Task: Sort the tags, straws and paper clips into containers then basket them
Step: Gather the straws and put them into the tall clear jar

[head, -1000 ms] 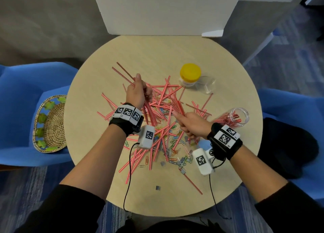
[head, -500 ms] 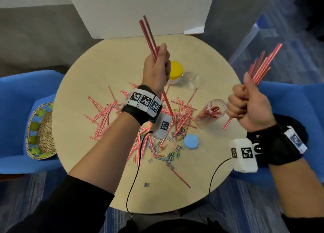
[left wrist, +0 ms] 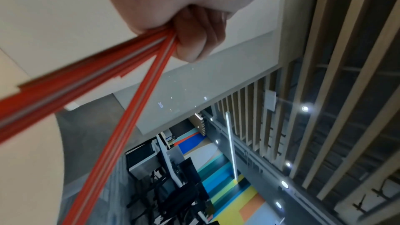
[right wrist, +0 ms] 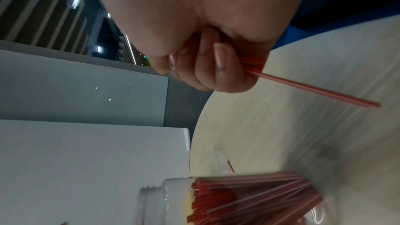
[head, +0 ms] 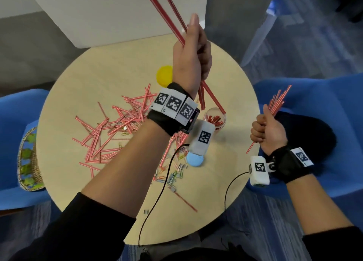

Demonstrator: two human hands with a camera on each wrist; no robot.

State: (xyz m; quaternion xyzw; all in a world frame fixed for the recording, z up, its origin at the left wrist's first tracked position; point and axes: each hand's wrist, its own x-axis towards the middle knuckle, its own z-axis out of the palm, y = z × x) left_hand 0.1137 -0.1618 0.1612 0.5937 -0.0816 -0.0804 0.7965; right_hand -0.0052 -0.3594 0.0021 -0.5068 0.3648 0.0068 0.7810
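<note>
My left hand [head: 193, 50] is raised high over the round table [head: 94, 68] and grips a bundle of red straws [head: 169, 13] in a fist. Their lower ends hang just above a clear jar [head: 215, 119] partly filled with straws. My right hand [head: 265, 131] grips another bundle of straws [head: 279, 101] beyond the table's right edge. Loose straws [head: 117, 127] lie scattered left of centre, with coloured paper clips [head: 173, 175] nearer me. The left wrist view shows curled fingers [left wrist: 194, 40] round the straws [left wrist: 86, 83]. The right wrist view shows fingers [right wrist: 216, 67] round straws [right wrist: 314, 90] above the jar [right wrist: 238, 201].
A blue lid [head: 195, 159] lies in front of the jar. A yellow-lidded container [head: 164, 76] stands at the back, half hidden by my left wrist. A woven basket [head: 29, 158] sits on the blue chair at left. Small grey tags [head: 146, 211] and one straw [head: 184, 199] lie near the front edge.
Both hands have come up off the pile, each with a bundle of straws. The left hand has moved right to above the jar. The right hand has dropped a little beside the table's edge.
</note>
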